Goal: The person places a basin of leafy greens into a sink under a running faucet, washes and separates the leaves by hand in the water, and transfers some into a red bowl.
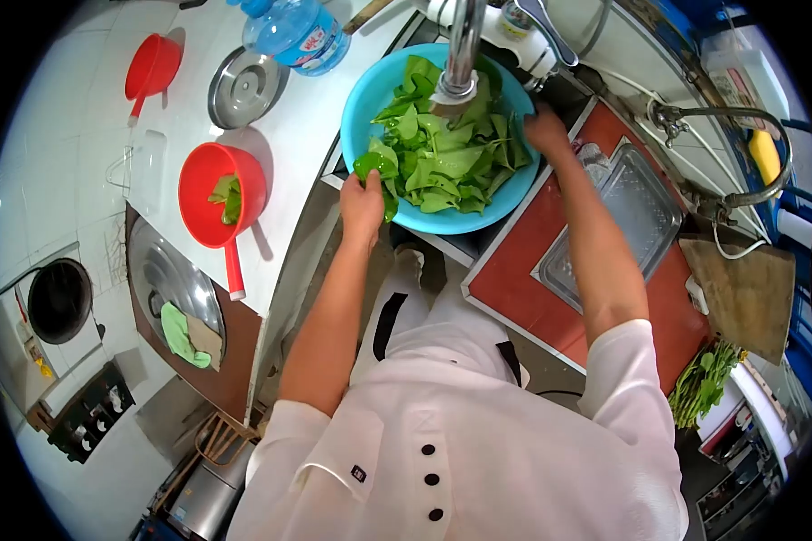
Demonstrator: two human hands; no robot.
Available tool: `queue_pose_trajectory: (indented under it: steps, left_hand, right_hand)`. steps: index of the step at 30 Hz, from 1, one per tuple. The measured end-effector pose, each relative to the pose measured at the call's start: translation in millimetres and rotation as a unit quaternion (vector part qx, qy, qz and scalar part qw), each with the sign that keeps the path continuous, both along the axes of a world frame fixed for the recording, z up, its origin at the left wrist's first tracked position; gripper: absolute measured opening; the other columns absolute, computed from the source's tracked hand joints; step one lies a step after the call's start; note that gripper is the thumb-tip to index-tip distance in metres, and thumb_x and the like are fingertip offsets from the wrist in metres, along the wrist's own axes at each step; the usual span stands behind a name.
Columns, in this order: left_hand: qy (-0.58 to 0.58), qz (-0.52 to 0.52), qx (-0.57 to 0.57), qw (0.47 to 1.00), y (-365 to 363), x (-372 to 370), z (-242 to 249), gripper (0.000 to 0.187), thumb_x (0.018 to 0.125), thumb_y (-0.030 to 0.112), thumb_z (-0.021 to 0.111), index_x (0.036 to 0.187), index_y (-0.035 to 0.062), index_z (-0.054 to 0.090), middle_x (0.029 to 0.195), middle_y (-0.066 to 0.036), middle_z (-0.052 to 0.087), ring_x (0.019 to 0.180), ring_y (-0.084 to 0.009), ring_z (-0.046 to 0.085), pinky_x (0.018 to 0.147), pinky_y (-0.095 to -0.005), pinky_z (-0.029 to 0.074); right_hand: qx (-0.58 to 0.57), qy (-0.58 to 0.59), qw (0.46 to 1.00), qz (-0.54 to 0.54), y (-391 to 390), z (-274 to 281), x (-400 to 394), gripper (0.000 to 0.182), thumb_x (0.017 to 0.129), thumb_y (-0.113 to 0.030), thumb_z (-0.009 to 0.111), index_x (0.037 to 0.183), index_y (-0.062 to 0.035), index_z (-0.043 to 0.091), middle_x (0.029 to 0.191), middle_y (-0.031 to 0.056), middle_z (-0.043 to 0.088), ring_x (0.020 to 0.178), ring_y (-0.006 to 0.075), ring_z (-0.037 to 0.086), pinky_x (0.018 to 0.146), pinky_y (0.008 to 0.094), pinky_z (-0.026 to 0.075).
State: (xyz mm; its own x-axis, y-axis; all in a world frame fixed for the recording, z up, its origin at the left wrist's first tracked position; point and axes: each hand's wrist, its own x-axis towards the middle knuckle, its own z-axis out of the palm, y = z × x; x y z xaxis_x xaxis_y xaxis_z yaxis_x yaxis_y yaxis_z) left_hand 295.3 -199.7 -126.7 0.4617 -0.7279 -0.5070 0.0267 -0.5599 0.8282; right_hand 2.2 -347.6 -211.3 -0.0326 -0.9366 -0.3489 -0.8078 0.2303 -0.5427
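A light-blue basin [465, 222] full of wet green leaves [442, 153] stands under the metal faucet [457, 86]. At the basin's left rim, my left hand [363, 206] is closed on a green leaf [374, 163], its fingertips partly hidden by it. My right hand [545, 132] grips the basin's right edge; shadow hides some of its fingers. Left of the basin, a red ladle [192, 194] with a few leaves inside rests on the white counter [289, 153].
Another red ladle [152, 68], a steel lid [246, 87] and a large water bottle [302, 36] are on the counter. To the right lie a clear tray [636, 216], a wooden board [740, 293] and a bunch of greens [708, 379]. A curved faucet [780, 144] juts out at right.
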Motion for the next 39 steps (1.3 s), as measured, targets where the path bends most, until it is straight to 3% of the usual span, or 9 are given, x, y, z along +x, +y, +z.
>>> queue_pose_trajectory:
  steps: [6, 10, 13, 17, 24, 26, 30, 32, 39]
  left_hand:
    - [-0.253, -0.148, 0.031, 0.956, -9.5, 12.8, -28.4, 0.026, 0.089, 0.018, 0.056, 0.107, -0.0005, 0.061, 0.112, -0.025, 0.055, 0.093, -0.0339, 0.06, 0.08, -0.04, 0.047]
    - [-0.433, -0.16, -0.124, 0.878, -11.9, 3.9, 5.0, 0.025, 0.09, 0.018, 0.057, 0.106, -0.0002, 0.061, 0.108, -0.019, 0.059, 0.092, -0.0296, 0.061, 0.081, -0.0365, 0.048]
    - [0.099, -0.076, -0.093, 0.988, -25.9, -24.4, 30.1, 0.019, 0.091, 0.013, 0.058, 0.107, 0.003, 0.06, 0.101, -0.006, 0.065, 0.087, -0.0177, 0.063, 0.076, -0.0302, 0.05]
    - [0.317, -0.06, 0.007, 0.947, -42.1, -42.8, 25.7, 0.022, 0.092, 0.014, 0.059, 0.111, 0.0053, 0.054, 0.103, -0.007, 0.064, 0.092, -0.0173, 0.063, 0.072, -0.035, 0.053]
    - [0.393, -0.023, 0.014, 0.919, -51.7, -54.7, 24.3, 0.018, 0.093, 0.013, 0.056, 0.11, 0.0085, 0.052, 0.103, -0.004, 0.062, 0.089, -0.0178, 0.062, 0.072, -0.0363, 0.051]
    - [0.414, -0.061, -0.006, 0.908, -53.3, -52.5, 17.3, 0.017, 0.093, 0.013, 0.056, 0.11, 0.0093, 0.052, 0.106, -0.005, 0.061, 0.09, -0.0182, 0.061, 0.073, -0.0363, 0.05]
    - [0.428, -0.065, -0.036, 0.901, -54.1, -52.7, 7.5, 0.019, 0.093, 0.013, 0.056, 0.111, 0.0095, 0.053, 0.108, -0.005, 0.061, 0.092, -0.0174, 0.06, 0.072, -0.0356, 0.05]
    - [0.424, -0.088, -0.037, 0.901, -56.4, -57.4, 5.5, 0.018, 0.094, 0.015, 0.054, 0.112, 0.0092, 0.053, 0.108, -0.005, 0.061, 0.092, -0.0164, 0.06, 0.07, -0.0335, 0.05]
    - [0.306, 0.006, -0.013, 0.952, -59.8, -65.3, -3.2, 0.023, 0.099, 0.025, 0.046, 0.108, 0.0075, 0.057, 0.09, -0.001, 0.062, 0.066, -0.0097, 0.055, 0.054, -0.0254, 0.044]
  right_hand:
    - [-0.004, 0.079, 0.994, 0.079, 1.8, 31.4, -13.1, 0.033, 0.082, -0.019, 0.054, 0.105, 0.006, 0.053, 0.103, 0.0318, 0.06, 0.098, 0.0439, 0.059, 0.087, 0.0479, 0.046]
    - [0.0, 0.069, 0.996, 0.049, 21.1, 33.1, -14.1, 0.039, 0.081, -0.022, 0.059, 0.112, 0.0013, 0.052, 0.099, 0.0305, 0.062, 0.096, 0.0445, 0.059, 0.084, 0.0486, 0.047]
    - [-0.016, 0.07, 0.994, 0.088, 29.9, 38.5, -11.2, 0.033, 0.081, -0.019, 0.056, 0.104, 0.0038, 0.053, 0.094, 0.03, 0.062, 0.093, 0.0448, 0.06, 0.085, 0.0509, 0.046]
    - [0.014, 0.073, 0.995, 0.067, 40.9, 35.0, -11.8, 0.032, 0.08, -0.02, 0.055, 0.103, 0.0017, 0.054, 0.094, 0.0274, 0.063, 0.092, 0.0434, 0.06, 0.083, 0.05, 0.047]
    - [0.025, 0.097, 0.995, 0.024, 42.6, 51.4, 3.3, 0.037, 0.079, -0.023, 0.056, 0.109, -0.0023, 0.055, 0.096, 0.0221, 0.066, 0.091, 0.0391, 0.063, 0.082, 0.0484, 0.049]
    - [-0.242, 0.083, 0.966, 0.049, 48.3, 50.2, -1.0, 0.042, 0.083, -0.025, 0.056, 0.118, -0.0016, 0.053, 0.097, 0.024, 0.064, 0.09, 0.0406, 0.061, 0.081, 0.0463, 0.049]
    - [-0.14, -0.086, 0.986, 0.03, 52.2, 86.7, 21.1, 0.045, 0.085, -0.026, 0.057, 0.123, -0.0019, 0.052, 0.098, 0.0213, 0.065, 0.088, 0.0353, 0.063, 0.078, 0.041, 0.051]
    - [0.21, -0.495, 0.827, -0.163, 58.1, 91.1, 45.8, 0.039, 0.087, -0.024, 0.059, 0.118, -0.0006, 0.057, 0.095, 0.0148, 0.066, 0.085, 0.0247, 0.064, 0.073, 0.0336, 0.05]
    - [-0.027, -0.439, 0.897, -0.051, 76.1, 71.0, 97.0, 0.033, 0.086, -0.018, 0.064, 0.11, 0.0045, 0.061, 0.086, 0.0068, 0.066, 0.071, 0.0126, 0.06, 0.066, 0.0261, 0.047]
